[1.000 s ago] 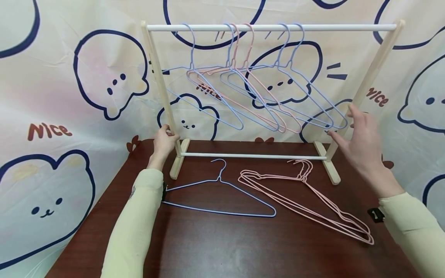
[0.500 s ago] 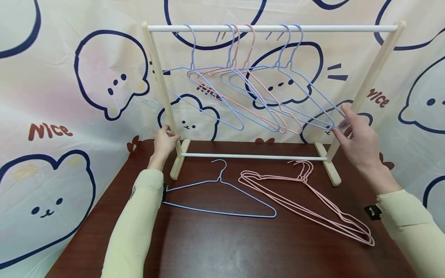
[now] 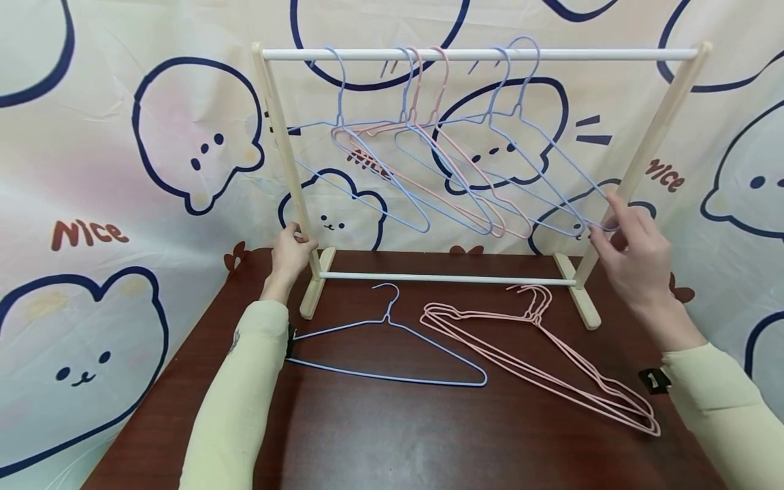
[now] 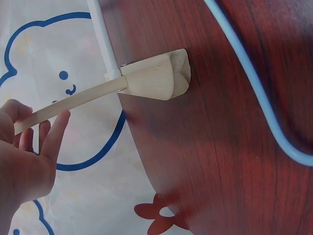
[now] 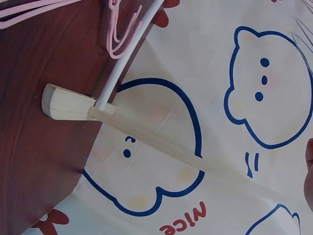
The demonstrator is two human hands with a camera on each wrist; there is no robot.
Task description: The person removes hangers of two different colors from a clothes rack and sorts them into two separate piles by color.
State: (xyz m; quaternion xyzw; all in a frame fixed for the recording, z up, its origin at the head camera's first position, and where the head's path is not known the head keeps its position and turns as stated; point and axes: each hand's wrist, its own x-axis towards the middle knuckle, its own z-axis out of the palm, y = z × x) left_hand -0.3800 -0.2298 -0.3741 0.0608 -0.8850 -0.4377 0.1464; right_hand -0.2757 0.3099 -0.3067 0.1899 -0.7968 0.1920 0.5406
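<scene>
A small clothes rack with a white rail (image 3: 612,54) and pale wooden uprights stands on the table. My left hand (image 3: 290,255) holds the left upright (image 3: 285,156) low down; the left wrist view shows the fingers around that wooden bar (image 4: 73,101). With thumb and fingertips, my right hand (image 3: 637,262) pinches the lower right corner of the rightmost blue hanger (image 3: 521,99), whose hook stands raised above the rail. Left of it, blue hangers (image 3: 493,102) and pink hangers (image 3: 436,102) hang on the rail. In the right wrist view only a sliver of the hand (image 5: 309,171) appears.
On the dark wooden table (image 3: 392,442) a single blue hanger (image 3: 387,316) lies in front of the rack. To its right lies a small stack of pink hangers (image 3: 533,316). A patterned curtain (image 3: 184,272) stands close behind and at the sides.
My right hand has closed on the corner of the rightmost blue hanger, and that hanger's hook has risen off the rail. My left hand has stayed on the upright.
</scene>
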